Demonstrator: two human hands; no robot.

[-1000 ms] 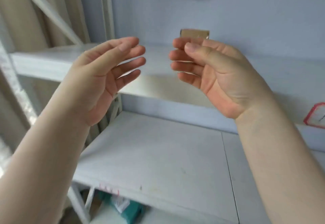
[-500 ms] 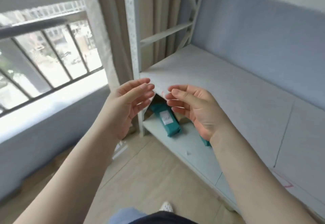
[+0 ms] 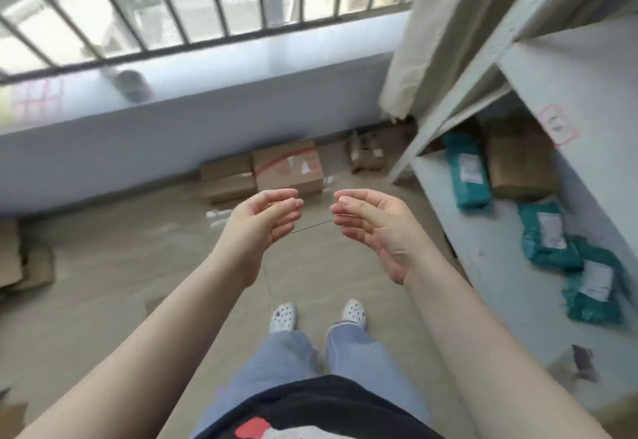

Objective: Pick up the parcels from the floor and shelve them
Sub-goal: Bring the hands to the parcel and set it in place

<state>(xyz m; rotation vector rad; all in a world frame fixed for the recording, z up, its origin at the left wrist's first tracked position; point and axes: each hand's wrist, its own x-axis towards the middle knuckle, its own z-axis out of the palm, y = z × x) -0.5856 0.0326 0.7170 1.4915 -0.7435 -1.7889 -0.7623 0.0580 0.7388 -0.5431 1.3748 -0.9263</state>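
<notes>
- Left hand [image 3: 264, 223] and right hand [image 3: 374, 228], both bare, cupped loosely, fingers spread, holding nothing.
- Brown cardboard box parcels [image 3: 288, 169] sit on the glossy tiled floor [image 3: 138, 266] against the wall (slightly blurred).
- Crinkly teal plastic mailers [image 3: 469, 176] lie on the pale bottom shelf [image 3: 500, 266].

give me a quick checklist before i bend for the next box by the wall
1. Left hand free: ok, open and holding nothing.
2. Right hand free: ok, open and holding nothing.
3. Parcels left on the floor: ok, a taped box and a flat box lie against the wall under the window.
4. Path to them: ok, the floor between the shoes and the boxes looks bare.
5. Shelf room: ok, the bottom shelf has bare space beside the teal bags.
6. Box weight and tape condition: cannot tell, the picture is blurred.
</notes>
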